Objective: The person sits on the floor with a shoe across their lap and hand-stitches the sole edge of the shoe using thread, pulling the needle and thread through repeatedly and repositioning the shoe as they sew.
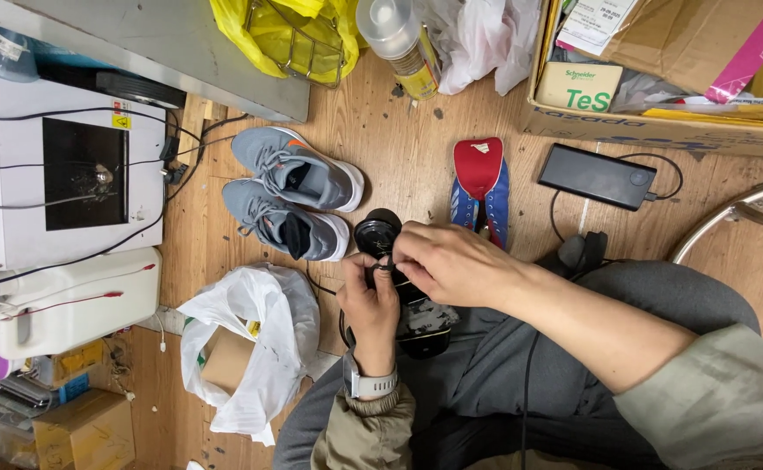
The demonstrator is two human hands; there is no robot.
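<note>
1. My left hand (371, 300) comes up from my lap, wrist straight, watch facing me, fingers curled and pinched on a thin black lace at the top of a black shoe (399, 287).
2. My right hand (451, 261) reaches in from the right, forearm slanting across my knee, fingers bent down onto the same lace, touching my left hand.
3. The black shoe lies under both hands, across my lap and the wooden floor (416, 165).
4. Just beyond my left hand sits a pair of grey sneakers (292, 193).
5. Beyond my right hand lies a blue and red shoe (481, 184), and further right a black power bank (596, 176).
6. Left of my left hand is a white plastic bag (255, 339).
</note>
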